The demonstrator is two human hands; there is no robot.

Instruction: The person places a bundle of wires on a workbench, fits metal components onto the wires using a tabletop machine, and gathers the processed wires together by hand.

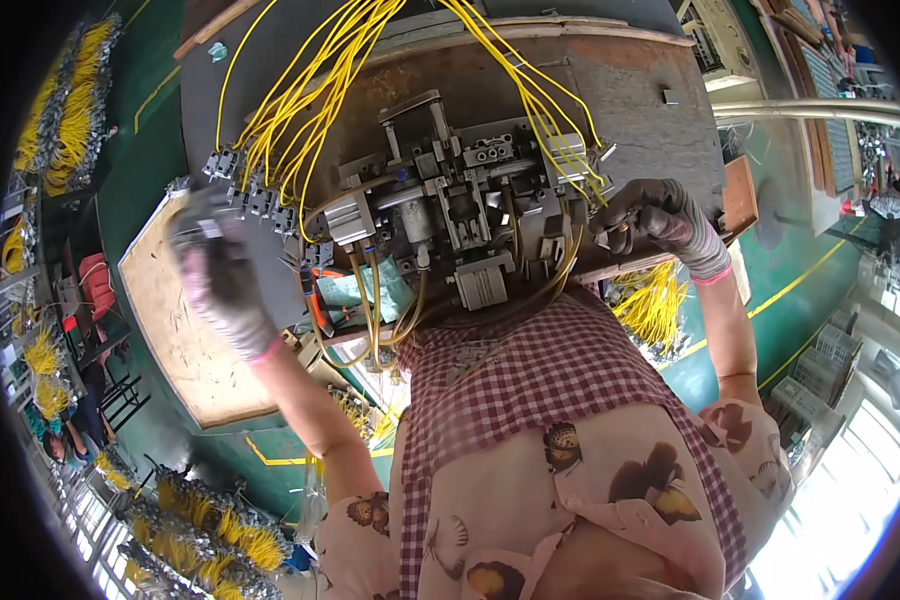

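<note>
My left hand, in a grey glove with a pink cuff, is smeared by motion beside several small metal connector blocks on yellow cables. A silvery smear shows at its fingers; what it is, I cannot make out. A dark-stained glove covers my right hand, which is closed with curled fingers at the right end of a metal fixture. Ends of more yellow cables reach close to its fingertips. Whatever is between those fingers is hidden. Metal clamps, a cylinder and brownish air hoses make up the fixture.
Orange-handled pliers and a pale green cloth lie left of the fixture's front. A wooden board stands at the left. Bundles of yellow cables hang below the bench on the right; others fill racks at far left.
</note>
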